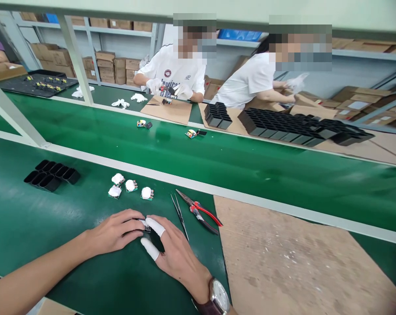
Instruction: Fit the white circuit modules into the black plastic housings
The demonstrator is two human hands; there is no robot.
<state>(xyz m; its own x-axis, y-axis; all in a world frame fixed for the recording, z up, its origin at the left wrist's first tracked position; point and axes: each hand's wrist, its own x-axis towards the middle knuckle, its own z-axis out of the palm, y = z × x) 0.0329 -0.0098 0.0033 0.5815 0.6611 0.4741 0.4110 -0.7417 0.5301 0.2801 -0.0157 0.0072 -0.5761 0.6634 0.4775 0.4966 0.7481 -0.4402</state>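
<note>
My left hand (120,230) and my right hand (180,251) meet over the green bench. Between their fingertips is a small circuit board (147,228), with dark and white parts showing; the fingers hide most of it. My left fingers are bent and pressed to its left side. White finger cots cover my right thumb and a fingertip, which curve round its right side. Just beyond my hands lie several circuit boards with white lumps on top (131,185). Metal tweezers (180,216) and red-handled long-nose pliers (198,211) rest to the right of them.
Several black plastic cases (51,175) stand at the left. A stained cardboard sheet (299,258) covers the bench at right. Beyond a pale rail (119,165), a green belt (112,131) carries two boards. Across it two people work near rows of black cases (276,127).
</note>
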